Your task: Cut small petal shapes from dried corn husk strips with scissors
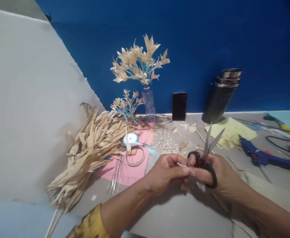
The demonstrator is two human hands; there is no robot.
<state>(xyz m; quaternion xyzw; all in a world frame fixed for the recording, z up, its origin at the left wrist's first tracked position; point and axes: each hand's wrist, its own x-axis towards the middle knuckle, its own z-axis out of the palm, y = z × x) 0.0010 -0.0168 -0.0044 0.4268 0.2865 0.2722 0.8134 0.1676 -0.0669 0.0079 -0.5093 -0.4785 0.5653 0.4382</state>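
Our right hand (213, 173) has its grip closed through the black loops of a pair of black-handled steel scissors (208, 155), blades spread open and pointing up and away, probably so the tips stay clear of the fingers. Our left hand (166, 170) pinches a thin pale sliver of dried leaf (182, 164) between thumb and forefinger, held right against the right hand, just under the blades. Both hands hover over the grey table (179, 211), which is littered with pale trimmings (171, 138). To the left there's a heap of dried tan leaf strips (90, 145) lying partly on a pink paper sheet (132, 170), with a roll of light blue ribbon (130, 139) on it. Further back a clear vase of cream leaf flowers (140, 64) stands against the blue wall (234, 33), a dark phone (179, 106) propped beside it, then a dark metal flask (220, 96). A blue glue gun (259, 155) lies off right
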